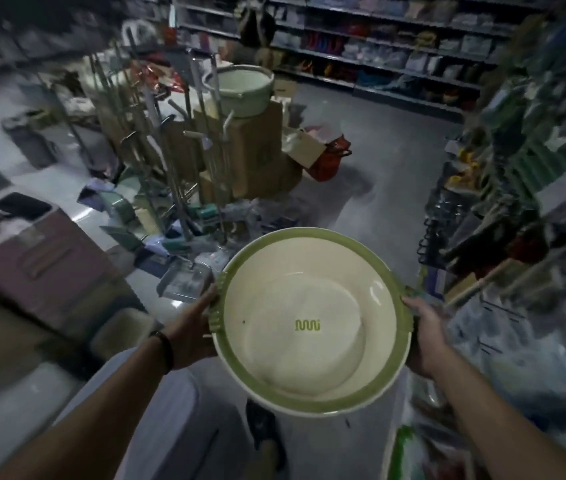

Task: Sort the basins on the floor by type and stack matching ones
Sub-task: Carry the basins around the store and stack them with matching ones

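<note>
I hold a round cream basin with a green rim (312, 323) in front of me, above the floor, its inside facing up. A green wavy logo marks its bottom. My left hand (193, 327) grips the ribbed handle on its left side. Over on the opposite rim, my right hand (425, 336) grips the other handle. A second pale green basin (240, 88) of similar shape sits on top of a cardboard box in the middle of the aisle, farther ahead.
A rack of mops and dustpans (170, 161) stands ahead left, with cardboard boxes (253, 147) behind it. A brown bin (32, 258) is at left. Shop shelves (531, 188) line the right side. A red bag (330, 157) lies on the floor.
</note>
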A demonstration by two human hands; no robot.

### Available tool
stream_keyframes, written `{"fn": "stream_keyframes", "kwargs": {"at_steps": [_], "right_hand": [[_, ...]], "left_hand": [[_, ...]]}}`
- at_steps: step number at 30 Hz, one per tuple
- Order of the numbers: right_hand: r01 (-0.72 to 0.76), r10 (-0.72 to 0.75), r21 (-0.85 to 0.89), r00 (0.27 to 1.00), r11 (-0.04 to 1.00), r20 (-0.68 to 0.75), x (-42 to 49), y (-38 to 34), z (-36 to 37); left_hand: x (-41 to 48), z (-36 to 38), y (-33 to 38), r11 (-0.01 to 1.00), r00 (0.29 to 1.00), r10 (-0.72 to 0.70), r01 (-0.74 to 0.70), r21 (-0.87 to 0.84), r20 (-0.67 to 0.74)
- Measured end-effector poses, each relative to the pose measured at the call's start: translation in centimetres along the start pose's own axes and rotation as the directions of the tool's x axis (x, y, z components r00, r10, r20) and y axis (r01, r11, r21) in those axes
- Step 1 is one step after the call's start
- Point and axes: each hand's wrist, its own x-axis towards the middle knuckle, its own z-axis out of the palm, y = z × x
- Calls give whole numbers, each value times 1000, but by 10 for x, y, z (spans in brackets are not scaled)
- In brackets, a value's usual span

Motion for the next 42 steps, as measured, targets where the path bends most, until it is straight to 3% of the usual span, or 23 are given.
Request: {"fn": "stream_keyframes", "kwargs": {"at_steps": [3, 9, 16, 23, 32, 36, 39, 42], "right_hand": [[-17, 17, -50, 1000, 999, -2, 74, -29, 36], [-64, 59, -227, 998, 972, -28, 217, -79, 98], [-210, 262, -457, 964, 864, 53, 401, -100, 153], [-239, 449, -669, 879, 704, 159, 600, -59, 206], [-139, 459, -775, 863, 616, 210, 781, 31, 280], [-154, 464, -775, 864, 612, 194, 829, 78, 284], [-164, 495, -819, 854, 550, 161, 834, 103, 284], [-119, 435, -862, 891, 493, 127, 829, 108, 289]], "left_hand": [[63, -10, 32, 995, 998, -30, 34, -95, 47], [172, -28, 77, 996, 995, -84, 85, -21, 57], [303, -33, 96, 981, 985, -172, 169, -92, -30], [451, -54, 64, 946, 956, -230, 176, -273, -181], [600, -108, -14, 903, 910, -314, 199, -380, -271], [641, -115, -35, 885, 843, -379, 211, -414, -381], [654, -114, -41, 885, 787, -425, 256, -389, -448], [651, -118, -43, 891, 782, -422, 265, -369, -458]]}}
